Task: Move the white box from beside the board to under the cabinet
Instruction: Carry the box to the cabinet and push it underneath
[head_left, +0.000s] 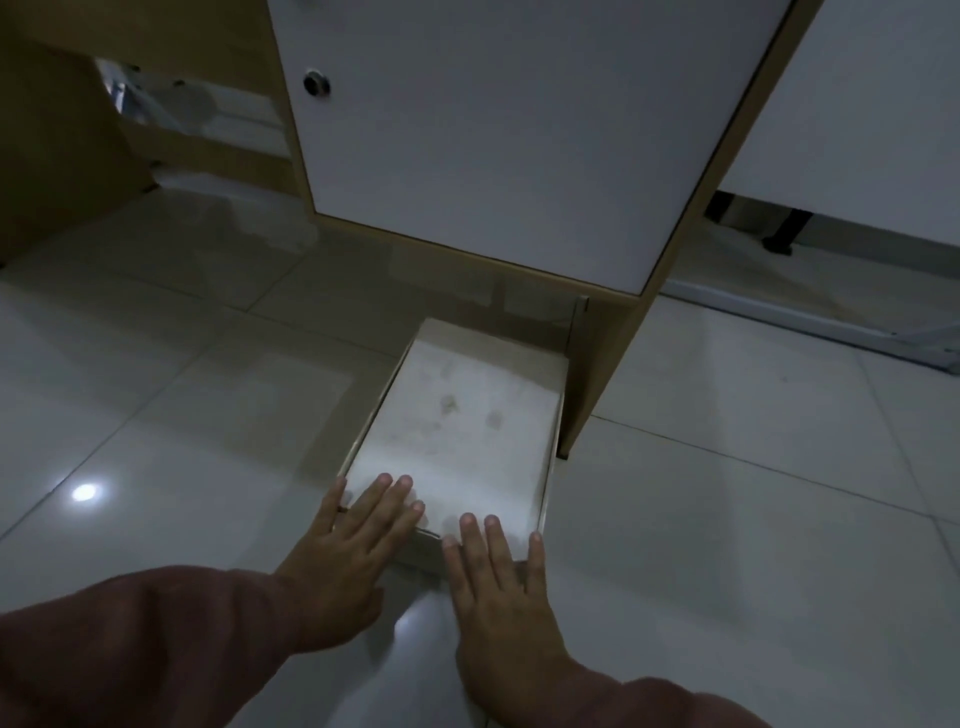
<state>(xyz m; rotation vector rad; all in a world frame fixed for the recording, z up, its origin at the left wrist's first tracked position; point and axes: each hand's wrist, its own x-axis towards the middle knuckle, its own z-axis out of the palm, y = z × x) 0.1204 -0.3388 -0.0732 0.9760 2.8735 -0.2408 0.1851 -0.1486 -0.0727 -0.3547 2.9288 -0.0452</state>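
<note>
A flat white box (462, 415) with faint smudges on its lid lies on the tiled floor, its far end tucked beneath the bottom edge of the white-doored cabinet (509, 130). My left hand (353, 540) rests flat on the box's near left corner, fingers spread. My right hand (498, 577) lies flat on the near edge, fingers apart over the lid. Both palms press on the box without gripping it. Pink sleeves cover both forearms.
The cabinet's wooden side panel (602, 374) stands right beside the box. A round lock (316, 83) sits on the door. A brown wooden board (57, 135) leans at the far left. A white rail (810, 322) lies on the floor at right.
</note>
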